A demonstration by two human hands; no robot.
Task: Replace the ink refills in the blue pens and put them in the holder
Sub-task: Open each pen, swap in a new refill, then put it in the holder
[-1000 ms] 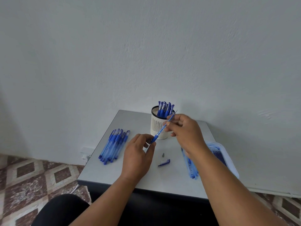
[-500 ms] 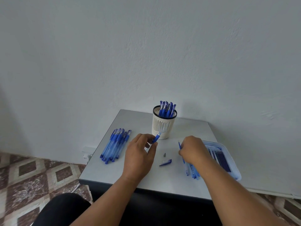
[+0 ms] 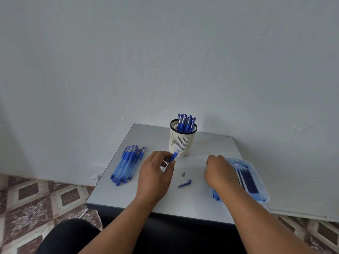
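An open pen barrel (image 3: 173, 156) is pinched in the left hand (image 3: 156, 177), just in front of the holder (image 3: 182, 142). The right hand (image 3: 219, 173) is curled over the refill tray (image 3: 261, 182) (its grip cannot be told). A new refill must be picked and slid in.

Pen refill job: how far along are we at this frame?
Partway. Done: several capped pens stand in the holder. In hand: the left hand holds an open pen barrel, its cap and tip on the table; the right hand reaches at the tray of refills. Left: a row of pens on the left.
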